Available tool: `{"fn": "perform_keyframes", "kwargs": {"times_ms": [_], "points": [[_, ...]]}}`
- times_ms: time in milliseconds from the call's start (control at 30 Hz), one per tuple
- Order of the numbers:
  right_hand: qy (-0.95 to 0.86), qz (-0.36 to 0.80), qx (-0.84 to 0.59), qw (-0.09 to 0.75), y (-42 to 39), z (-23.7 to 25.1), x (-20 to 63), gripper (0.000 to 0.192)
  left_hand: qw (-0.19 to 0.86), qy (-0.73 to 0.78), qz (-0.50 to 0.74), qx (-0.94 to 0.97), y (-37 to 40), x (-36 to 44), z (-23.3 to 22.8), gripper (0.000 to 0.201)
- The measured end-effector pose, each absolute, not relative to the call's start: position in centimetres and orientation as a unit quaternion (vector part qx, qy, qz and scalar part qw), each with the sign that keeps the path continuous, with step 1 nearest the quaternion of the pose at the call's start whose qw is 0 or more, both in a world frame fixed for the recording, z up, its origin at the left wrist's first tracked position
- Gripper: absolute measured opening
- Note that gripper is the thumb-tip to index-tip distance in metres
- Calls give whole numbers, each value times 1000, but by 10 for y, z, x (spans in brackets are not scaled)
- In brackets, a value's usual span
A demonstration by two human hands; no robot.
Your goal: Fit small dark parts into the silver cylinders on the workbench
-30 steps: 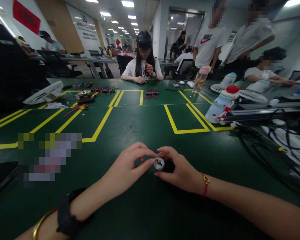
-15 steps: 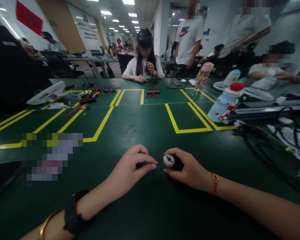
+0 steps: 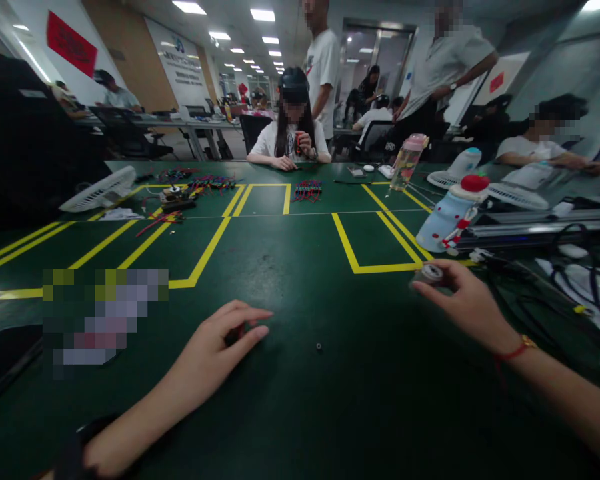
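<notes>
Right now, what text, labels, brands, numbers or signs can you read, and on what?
None reads clearly.
White wall sign: logo and character rows, too blurred.
Red poster: dark markings, too blurred.
Pale label on the dark bulk, left: too small.
White shirt across the table: print too small.
Metal cylinder in the right hand: no lettering visible.

hands [image 3: 215,350]: farther apart | cylinder [image 3: 432,272]: moved right | small part [image 3: 319,347]: revealed
</notes>
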State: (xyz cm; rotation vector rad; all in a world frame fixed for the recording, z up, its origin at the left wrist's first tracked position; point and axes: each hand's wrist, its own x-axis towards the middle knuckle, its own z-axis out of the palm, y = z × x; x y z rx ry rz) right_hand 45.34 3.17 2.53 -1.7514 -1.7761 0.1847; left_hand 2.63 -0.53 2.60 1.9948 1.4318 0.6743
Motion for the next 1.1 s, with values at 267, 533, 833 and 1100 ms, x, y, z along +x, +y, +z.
{"fn": "perform_keyframes", "kwargs": {"times_ms": [267, 533, 833, 1100], "points": [[-591, -61, -758, 270, 39, 15, 520, 65, 262, 666, 270, 644, -7, -29, 17, 38], [-854, 133, -459, 206, 8, 26, 358, 47, 235, 640, 271, 680, -6, -16, 9, 34], [-862, 135, -438, 215, 15, 32, 334, 21, 245, 609, 241, 715, -9, -17, 12, 30], [-686, -81, -699, 185, 42, 68, 513, 25, 268, 598, 243, 715, -9, -16, 11, 28]]}}
